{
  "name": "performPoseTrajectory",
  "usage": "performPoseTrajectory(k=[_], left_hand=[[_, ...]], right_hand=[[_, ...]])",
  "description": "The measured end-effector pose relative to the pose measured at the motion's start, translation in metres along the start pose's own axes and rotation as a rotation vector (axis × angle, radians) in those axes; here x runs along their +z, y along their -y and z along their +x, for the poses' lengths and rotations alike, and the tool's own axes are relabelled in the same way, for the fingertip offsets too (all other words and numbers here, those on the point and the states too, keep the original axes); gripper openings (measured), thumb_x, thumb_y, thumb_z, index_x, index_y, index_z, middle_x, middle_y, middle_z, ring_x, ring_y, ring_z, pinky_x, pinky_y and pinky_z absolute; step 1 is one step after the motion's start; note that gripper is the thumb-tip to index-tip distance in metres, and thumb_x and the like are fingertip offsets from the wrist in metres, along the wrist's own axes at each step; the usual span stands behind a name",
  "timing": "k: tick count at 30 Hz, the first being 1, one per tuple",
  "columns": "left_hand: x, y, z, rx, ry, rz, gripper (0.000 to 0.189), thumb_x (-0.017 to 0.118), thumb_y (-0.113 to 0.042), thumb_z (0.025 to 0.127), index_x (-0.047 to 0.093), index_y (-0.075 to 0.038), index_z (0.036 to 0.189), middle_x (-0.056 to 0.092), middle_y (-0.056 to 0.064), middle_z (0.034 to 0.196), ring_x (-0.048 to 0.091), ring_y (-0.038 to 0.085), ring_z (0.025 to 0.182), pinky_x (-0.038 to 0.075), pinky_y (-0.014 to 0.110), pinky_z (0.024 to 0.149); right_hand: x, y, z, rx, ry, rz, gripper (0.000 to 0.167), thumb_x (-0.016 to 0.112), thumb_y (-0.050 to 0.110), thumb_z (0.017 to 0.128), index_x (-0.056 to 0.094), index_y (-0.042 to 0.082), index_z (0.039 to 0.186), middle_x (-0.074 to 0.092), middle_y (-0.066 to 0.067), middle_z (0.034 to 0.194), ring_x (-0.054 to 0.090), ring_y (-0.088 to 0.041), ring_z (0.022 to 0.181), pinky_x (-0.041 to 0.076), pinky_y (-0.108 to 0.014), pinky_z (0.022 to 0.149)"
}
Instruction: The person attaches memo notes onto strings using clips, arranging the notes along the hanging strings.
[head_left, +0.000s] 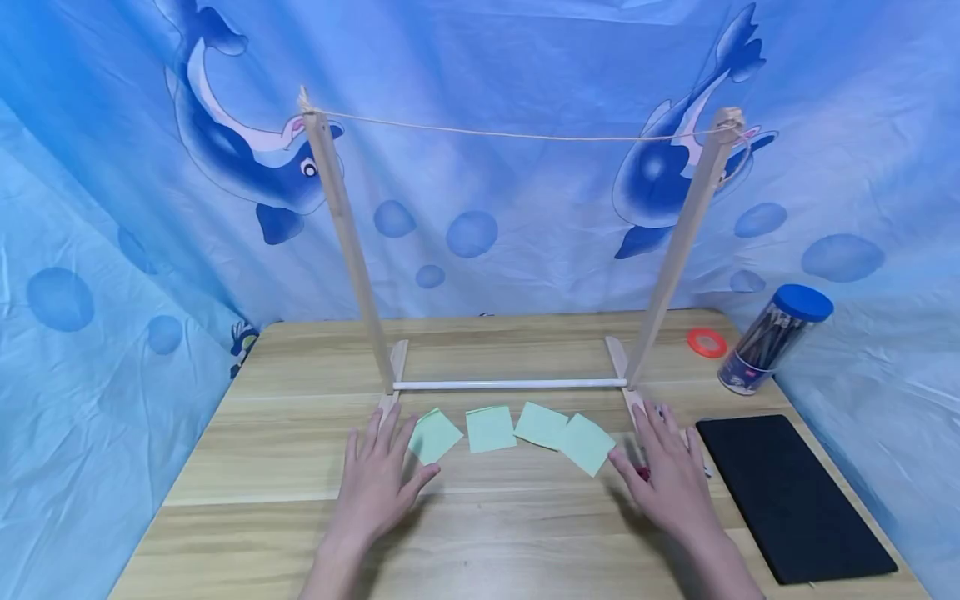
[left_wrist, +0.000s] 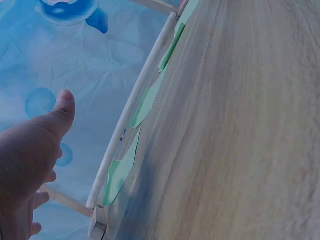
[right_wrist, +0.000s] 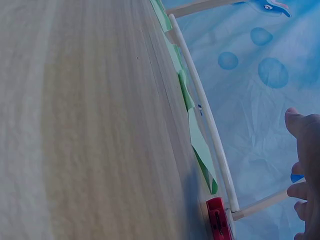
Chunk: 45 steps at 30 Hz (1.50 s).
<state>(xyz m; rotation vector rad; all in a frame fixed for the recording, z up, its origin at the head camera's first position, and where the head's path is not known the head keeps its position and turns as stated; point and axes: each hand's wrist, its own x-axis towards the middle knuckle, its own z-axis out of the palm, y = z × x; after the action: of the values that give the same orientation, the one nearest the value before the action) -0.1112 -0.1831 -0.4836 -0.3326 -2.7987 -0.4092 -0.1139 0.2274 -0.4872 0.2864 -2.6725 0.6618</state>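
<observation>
Several pale green sticky notes lie in a row on the table, among them a leftmost note (head_left: 438,437) and a rightmost note (head_left: 587,445) that overlaps its neighbour (head_left: 540,425). My left hand (head_left: 378,479) is spread, palm down, beside the leftmost note and holds nothing. At the other end my right hand (head_left: 666,479) is spread too, its thumb near the rightmost note's edge. A small red object (right_wrist: 218,219) lies under the right hand, mostly hidden in the head view. In the left wrist view the left thumb (left_wrist: 64,112) points up, apart from the notes.
Behind the notes stands a wooden frame with a left post (head_left: 348,242), a right post (head_left: 678,242), a string (head_left: 480,132) across the top and a white rod (head_left: 510,384) below. At right are an orange-red ring (head_left: 707,342), a blue-lidded pencil tub (head_left: 765,342) and a black tablet-like slab (head_left: 795,500).
</observation>
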Motion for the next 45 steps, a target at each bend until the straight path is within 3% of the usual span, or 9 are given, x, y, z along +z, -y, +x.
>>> performPoseTrajectory(k=[5, 10, 13, 17, 21, 25, 32, 40, 45], left_hand=[[0.002, 0.002, 0.001, -0.005, 0.007, -0.028, 0.080, 0.072, -0.053, 0.090, 0.046, -0.009, 0.151, 0.031, 0.018, 0.162, 0.026, 0.043, 0.148, 0.019, 0.069, 0.117], [0.005, 0.007, 0.005, 0.035, -0.041, -0.104, 0.072, 0.077, -0.045, 0.088, 0.054, -0.005, 0.143, 0.049, 0.023, 0.148, 0.042, 0.045, 0.138, 0.032, 0.066, 0.112], [0.007, 0.011, 0.009, 0.050, -0.077, -0.152, 0.064, 0.080, -0.038, 0.087, 0.059, -0.004, 0.137, 0.057, 0.022, 0.139, 0.049, 0.043, 0.132, 0.039, 0.066, 0.107], [0.012, 0.016, 0.012, 0.040, -0.089, -0.192, 0.058, 0.081, -0.031, 0.087, 0.061, -0.003, 0.133, 0.059, 0.022, 0.136, 0.052, 0.042, 0.128, 0.043, 0.064, 0.103], [0.017, 0.020, 0.014, 0.019, -0.063, -0.209, 0.058, 0.080, -0.030, 0.088, 0.061, 0.000, 0.134, 0.058, 0.023, 0.136, 0.052, 0.041, 0.128, 0.042, 0.061, 0.108], [0.022, 0.023, 0.018, -0.005, -0.032, -0.214, 0.059, 0.079, -0.031, 0.090, 0.059, 0.001, 0.135, 0.058, 0.022, 0.137, 0.052, 0.041, 0.129, 0.041, 0.059, 0.110], [0.026, 0.024, 0.024, -0.049, 0.007, -0.165, 0.058, 0.080, -0.031, 0.088, 0.061, -0.002, 0.134, 0.059, 0.020, 0.135, 0.052, 0.039, 0.127, 0.045, 0.060, 0.102], [0.026, 0.023, 0.029, -0.046, 0.058, -0.088, 0.048, 0.083, -0.031, 0.086, 0.070, -0.005, 0.124, 0.066, 0.015, 0.126, 0.055, 0.035, 0.120, 0.048, 0.051, 0.093], [0.026, 0.021, 0.030, -0.041, 0.061, -0.115, 0.039, 0.085, -0.024, 0.082, 0.074, -0.003, 0.113, 0.069, 0.013, 0.118, 0.059, 0.034, 0.114, 0.049, 0.051, 0.093]], right_hand=[[-0.002, -0.002, 0.002, -0.009, -0.006, 0.018, 0.075, 0.067, 0.044, 0.095, 0.040, 0.008, 0.155, 0.038, -0.023, 0.157, 0.025, -0.043, 0.149, 0.013, -0.068, 0.118], [-0.005, -0.012, 0.006, -0.077, -0.083, 0.096, 0.067, 0.079, 0.028, 0.088, 0.052, 0.000, 0.143, 0.054, -0.028, 0.141, 0.047, -0.050, 0.131, 0.037, -0.070, 0.101], [-0.013, -0.022, 0.009, -0.091, -0.098, 0.128, 0.060, 0.081, 0.018, 0.086, 0.057, -0.003, 0.136, 0.061, -0.029, 0.131, 0.057, -0.049, 0.119, 0.045, -0.068, 0.095], [-0.023, -0.036, 0.008, -0.037, -0.058, 0.119, 0.052, 0.080, 0.018, 0.089, 0.060, -0.001, 0.133, 0.064, -0.027, 0.126, 0.060, -0.047, 0.114, 0.048, -0.067, 0.091], [-0.027, -0.049, 0.005, 0.009, -0.023, 0.105, 0.050, 0.079, 0.022, 0.090, 0.062, -0.001, 0.131, 0.065, -0.027, 0.123, 0.062, -0.047, 0.111, 0.049, -0.067, 0.089], [-0.026, -0.060, 0.001, 0.007, 0.023, 0.075, 0.047, 0.082, 0.023, 0.087, 0.066, -0.001, 0.124, 0.069, -0.024, 0.115, 0.065, -0.045, 0.106, 0.052, -0.064, 0.087], [-0.023, -0.069, -0.005, 0.017, 0.126, 0.056, 0.045, 0.089, 0.031, 0.079, 0.073, 0.002, 0.110, 0.073, -0.014, 0.107, 0.068, -0.038, 0.102, 0.054, -0.061, 0.086], [-0.021, -0.077, -0.010, -0.061, 0.057, 0.024, 0.047, 0.095, 0.019, 0.068, 0.074, 0.003, 0.107, 0.073, -0.013, 0.103, 0.069, -0.035, 0.097, 0.055, -0.057, 0.082], [-0.022, -0.082, -0.013, -0.081, 0.031, 0.010, 0.045, 0.093, 0.005, 0.066, 0.073, 0.003, 0.107, 0.072, -0.011, 0.104, 0.069, -0.034, 0.095, 0.053, -0.051, 0.080]])
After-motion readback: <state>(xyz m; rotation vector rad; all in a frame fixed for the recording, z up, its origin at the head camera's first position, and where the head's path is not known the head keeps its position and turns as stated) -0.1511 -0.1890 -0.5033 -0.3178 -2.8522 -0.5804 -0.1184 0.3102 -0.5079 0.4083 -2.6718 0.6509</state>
